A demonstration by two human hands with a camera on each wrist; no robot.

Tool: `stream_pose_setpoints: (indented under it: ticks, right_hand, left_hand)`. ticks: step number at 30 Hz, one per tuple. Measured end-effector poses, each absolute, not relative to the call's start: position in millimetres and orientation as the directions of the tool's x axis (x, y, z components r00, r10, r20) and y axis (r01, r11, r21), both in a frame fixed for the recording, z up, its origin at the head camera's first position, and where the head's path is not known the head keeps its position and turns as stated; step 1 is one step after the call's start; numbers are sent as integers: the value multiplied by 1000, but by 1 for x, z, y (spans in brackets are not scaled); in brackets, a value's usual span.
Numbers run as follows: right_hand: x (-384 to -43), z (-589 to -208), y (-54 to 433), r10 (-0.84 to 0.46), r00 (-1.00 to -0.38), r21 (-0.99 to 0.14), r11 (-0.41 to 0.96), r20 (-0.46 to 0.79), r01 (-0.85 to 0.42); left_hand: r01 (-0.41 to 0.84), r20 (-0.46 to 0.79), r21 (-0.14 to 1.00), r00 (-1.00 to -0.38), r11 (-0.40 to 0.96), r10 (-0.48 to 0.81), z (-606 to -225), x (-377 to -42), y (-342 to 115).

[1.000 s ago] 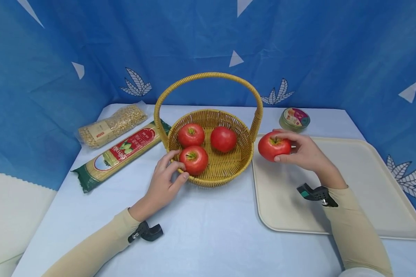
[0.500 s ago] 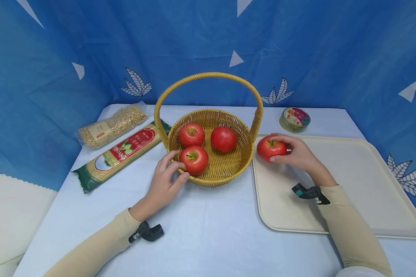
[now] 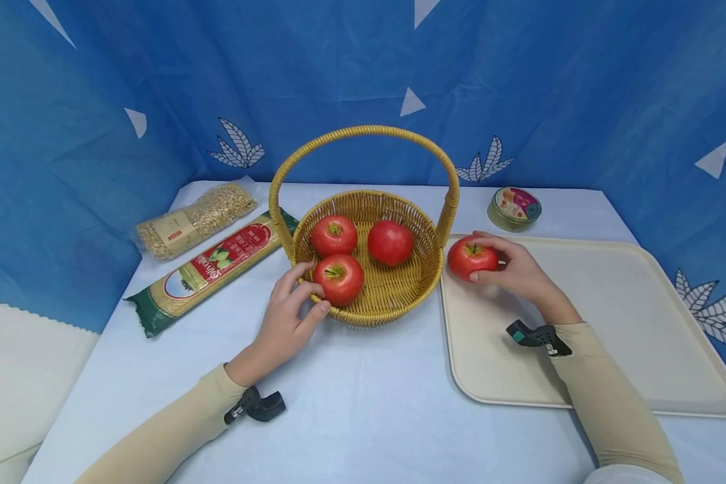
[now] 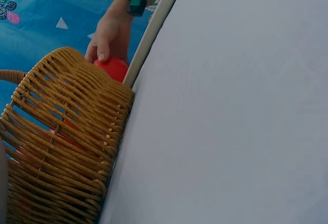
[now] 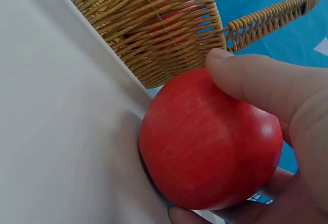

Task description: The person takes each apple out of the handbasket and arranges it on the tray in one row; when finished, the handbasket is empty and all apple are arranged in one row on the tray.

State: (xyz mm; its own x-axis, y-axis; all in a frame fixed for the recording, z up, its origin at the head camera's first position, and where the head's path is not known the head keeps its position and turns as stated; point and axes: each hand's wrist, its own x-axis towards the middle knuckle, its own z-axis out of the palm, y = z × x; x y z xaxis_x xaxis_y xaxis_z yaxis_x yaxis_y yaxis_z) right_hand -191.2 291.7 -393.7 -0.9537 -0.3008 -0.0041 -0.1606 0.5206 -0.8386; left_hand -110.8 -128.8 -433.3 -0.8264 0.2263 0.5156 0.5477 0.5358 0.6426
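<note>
A woven basket [image 3: 369,316] with a tall arched handle holds three red apples, one of them the front-left apple [image 3: 339,282]. My left hand [image 3: 287,323] holds the basket's front-left rim, fingertips over the edge beside that apple and thumb along the rim. Another red apple [image 3: 462,259] sits at the near-left corner area of the beige tray [image 3: 599,363], close to the basket's right side. My right hand [image 3: 517,269] grips it from the right; in the right wrist view thumb and fingers wrap round the apple [image 5: 205,142], its underside against the tray.
To the left lie a long pack of noodles [image 3: 212,269] and a clear bag of dried kernels [image 3: 199,218]. A round tin [image 3: 514,208] stands behind the tray. A blue patterned cloth [image 3: 363,74] rises behind the table.
My right hand has lowered the apple and moved it slightly left, onto the tray. My left hand and the basket have stayed in place.
</note>
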Motion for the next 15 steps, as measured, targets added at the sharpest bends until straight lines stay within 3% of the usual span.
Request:
stream_pose_setpoints:
  ticks: [15]
  right_hand:
    - [-192, -394, 293, -279, -960, -837, 524, 4, -155]
  left_hand:
    - [548, 514, 647, -827, 530, 227, -433, -111, -128]
